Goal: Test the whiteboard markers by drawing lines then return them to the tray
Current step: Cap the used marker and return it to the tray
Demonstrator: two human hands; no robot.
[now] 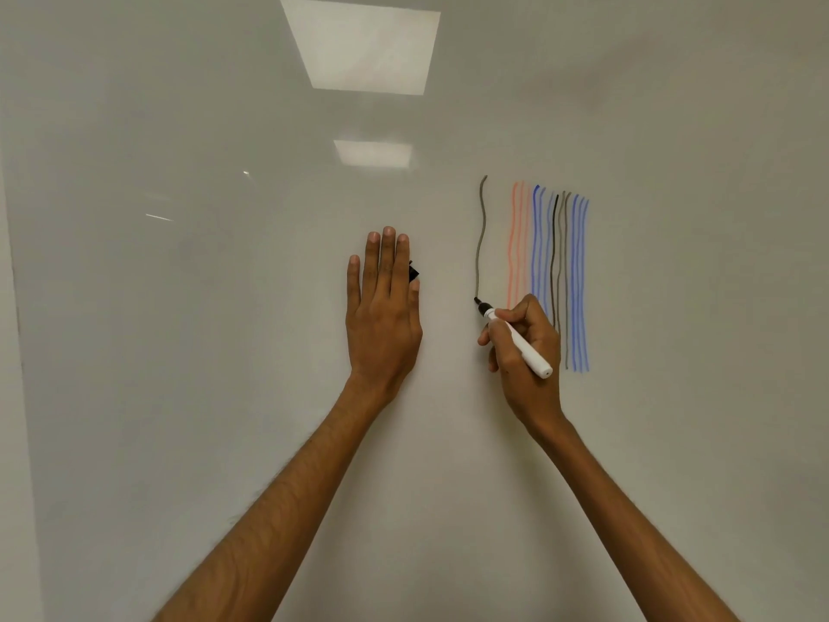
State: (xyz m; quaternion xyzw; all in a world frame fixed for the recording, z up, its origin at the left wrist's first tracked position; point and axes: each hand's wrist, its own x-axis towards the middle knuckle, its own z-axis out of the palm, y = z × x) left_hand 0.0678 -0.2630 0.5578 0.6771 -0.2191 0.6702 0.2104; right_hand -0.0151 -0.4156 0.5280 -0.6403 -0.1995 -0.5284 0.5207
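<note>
My right hand grips a white whiteboard marker with a black tip, and the tip touches the whiteboard at the lower end of a fresh grey line. My left hand lies flat against the board with its fingers straight. A black marker cap peeks out between its index finger and thumb, pinned there by the thumb. Right of the grey line run several older vertical lines in orange, blue and black. No tray is in view.
The glossy board fills nearly the whole view and mirrors two ceiling lights. Its left edge runs down the far left of the frame.
</note>
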